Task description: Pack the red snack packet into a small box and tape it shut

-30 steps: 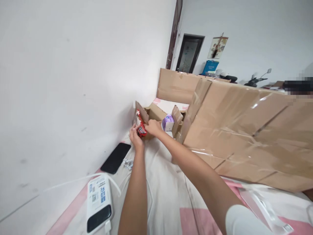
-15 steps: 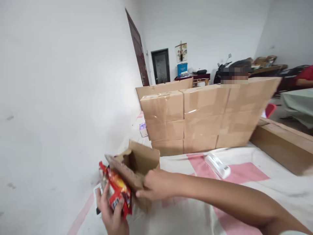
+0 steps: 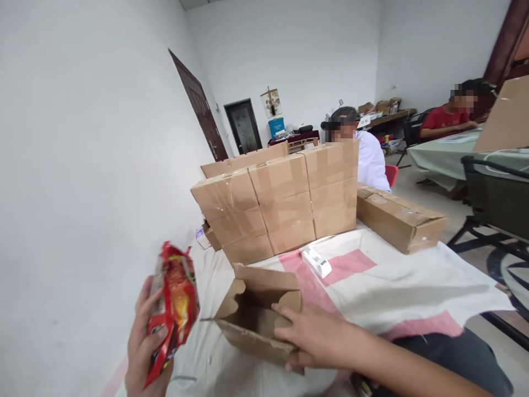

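My left hand [image 3: 146, 342] grips a shiny red snack packet [image 3: 178, 300] with yellow print, held up at the left near the wall. An open cardboard box [image 3: 256, 336] sits on the cloth in front of me, its flaps up and the part of its inside that shows bare. On the box's right side rests my right hand [image 3: 308, 333], fingers over the rim and thumb against the outer wall. A white plastic device [image 3: 317, 262] lies on the cloth beyond the box.
A wall of taped cardboard boxes [image 3: 285, 204] stands across the table, with a long carton [image 3: 400, 218] at its right. A person in white [image 3: 372, 160] sits behind it. Another person in red [image 3: 444, 121] is at a green-covered table. A purple-white packet [image 3: 202, 237] lies at left.
The red packet has moved left and up, away from the cardboard box, in my left hand. The box now stands with its opening upward, and my view has swung to the right.
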Motion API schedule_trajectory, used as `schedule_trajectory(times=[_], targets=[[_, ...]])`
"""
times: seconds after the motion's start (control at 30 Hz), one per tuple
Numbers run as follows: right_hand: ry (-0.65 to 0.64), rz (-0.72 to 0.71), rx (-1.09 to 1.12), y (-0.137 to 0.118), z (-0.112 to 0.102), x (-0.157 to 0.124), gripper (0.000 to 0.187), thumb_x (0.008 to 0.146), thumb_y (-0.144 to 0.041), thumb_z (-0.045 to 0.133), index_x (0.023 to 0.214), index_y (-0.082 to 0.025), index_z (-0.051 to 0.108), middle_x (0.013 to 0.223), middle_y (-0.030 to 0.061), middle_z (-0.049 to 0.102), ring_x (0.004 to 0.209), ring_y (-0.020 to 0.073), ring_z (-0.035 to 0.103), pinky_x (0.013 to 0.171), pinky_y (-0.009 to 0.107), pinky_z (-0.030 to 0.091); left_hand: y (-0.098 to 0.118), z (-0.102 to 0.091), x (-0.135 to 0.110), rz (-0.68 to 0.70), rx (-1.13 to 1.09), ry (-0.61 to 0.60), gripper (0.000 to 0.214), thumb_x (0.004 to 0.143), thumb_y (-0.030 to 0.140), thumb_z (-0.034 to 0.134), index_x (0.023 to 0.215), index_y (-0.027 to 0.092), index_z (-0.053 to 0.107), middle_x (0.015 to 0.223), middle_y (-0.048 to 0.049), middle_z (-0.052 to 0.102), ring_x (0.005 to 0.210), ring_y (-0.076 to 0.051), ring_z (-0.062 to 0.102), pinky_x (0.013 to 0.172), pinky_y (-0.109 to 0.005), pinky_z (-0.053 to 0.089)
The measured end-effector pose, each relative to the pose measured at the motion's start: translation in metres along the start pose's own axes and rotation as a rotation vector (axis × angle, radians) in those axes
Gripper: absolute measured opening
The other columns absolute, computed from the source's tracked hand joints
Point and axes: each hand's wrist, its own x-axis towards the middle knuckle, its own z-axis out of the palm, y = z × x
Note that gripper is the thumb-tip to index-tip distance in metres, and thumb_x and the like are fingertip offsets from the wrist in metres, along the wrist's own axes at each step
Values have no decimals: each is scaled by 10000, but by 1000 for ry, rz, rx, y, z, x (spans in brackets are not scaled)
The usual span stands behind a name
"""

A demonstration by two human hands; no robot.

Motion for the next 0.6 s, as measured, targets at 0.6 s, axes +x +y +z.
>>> schedule_trajectory(times=[0.6], targets=[[596,-4,189,82,82,-41,794,590,-871,754,1021,-236,548,1146,124,681,913,252,706,752,343,551,15,151,37,187,338,-1477,1046,588,2,545,1538,424,429,1713,0,329,1598,-335,244,1286,-623,192]])
